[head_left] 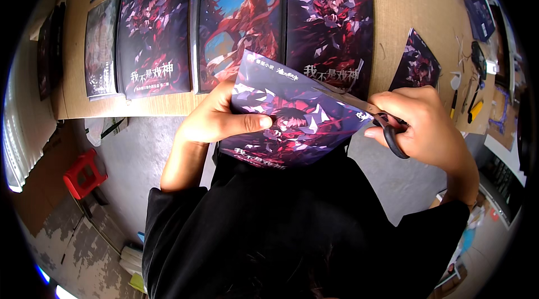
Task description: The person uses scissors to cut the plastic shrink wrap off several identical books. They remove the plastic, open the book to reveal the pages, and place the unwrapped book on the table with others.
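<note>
My left hand (227,116) grips the left side of a printed illustrated sheet or packet (294,118), its thumb flat on the front. The packet is tilted, above my lap and just off the table's near edge. My right hand (414,124) holds a pair of scissors (389,132) with dark handles. The blades lie along the packet's upper right edge, pointing up and left. Whether they are cutting into it cannot be told. Behind it on the table lie similar dark illustrated packets (156,38), (330,29) and one with a blue and red picture (240,25).
The wooden table (391,12) spans the top. At its right lie a smaller illustrated piece (417,61), a yellow-handled tool (475,111), several other tools and a dark blue box (480,17). A red plastic stool (85,174) stands on the floor at left.
</note>
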Demonstrator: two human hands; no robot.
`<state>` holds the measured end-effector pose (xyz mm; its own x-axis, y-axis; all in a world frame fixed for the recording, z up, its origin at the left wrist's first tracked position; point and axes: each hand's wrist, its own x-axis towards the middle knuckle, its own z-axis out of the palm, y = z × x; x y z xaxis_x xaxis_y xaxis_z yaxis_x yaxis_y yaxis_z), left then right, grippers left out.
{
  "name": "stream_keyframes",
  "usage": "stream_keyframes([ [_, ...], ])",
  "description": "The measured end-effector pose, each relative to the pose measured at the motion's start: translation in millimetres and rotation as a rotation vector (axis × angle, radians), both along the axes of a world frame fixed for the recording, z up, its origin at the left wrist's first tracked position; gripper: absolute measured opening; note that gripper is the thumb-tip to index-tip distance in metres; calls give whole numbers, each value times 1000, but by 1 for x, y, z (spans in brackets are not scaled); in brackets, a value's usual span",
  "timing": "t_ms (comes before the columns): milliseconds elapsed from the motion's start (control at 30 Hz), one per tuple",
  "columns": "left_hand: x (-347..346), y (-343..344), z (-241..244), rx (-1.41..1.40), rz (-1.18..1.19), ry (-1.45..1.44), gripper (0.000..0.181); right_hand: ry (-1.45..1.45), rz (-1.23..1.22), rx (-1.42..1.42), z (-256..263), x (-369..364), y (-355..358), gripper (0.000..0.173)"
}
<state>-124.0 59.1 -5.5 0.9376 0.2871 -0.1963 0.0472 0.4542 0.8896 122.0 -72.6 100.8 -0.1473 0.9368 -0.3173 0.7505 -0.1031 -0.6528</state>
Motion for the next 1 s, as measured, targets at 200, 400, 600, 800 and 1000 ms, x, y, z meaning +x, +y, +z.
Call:
stream_keyframes([
  [200, 1, -2, 3, -20, 34, -3, 33, 3, 7, -25, -4, 2, 5, 27],
  [400, 5, -2, 1, 1, 0, -31, 31, -28, 109, 63, -7, 0, 18, 28],
  [600, 3, -2, -1, -4, 16, -57, 29, 42, 89, 17, -4, -3, 19, 31],
  [800, 3, -3, 1, 9, 37, -62, 30, -14, 64, -33, 1, -8, 22, 21],
  [1000, 3, -1, 2, 2, 17, -40, 28, 16, 43, -37, 0, -7, 20, 20],
])
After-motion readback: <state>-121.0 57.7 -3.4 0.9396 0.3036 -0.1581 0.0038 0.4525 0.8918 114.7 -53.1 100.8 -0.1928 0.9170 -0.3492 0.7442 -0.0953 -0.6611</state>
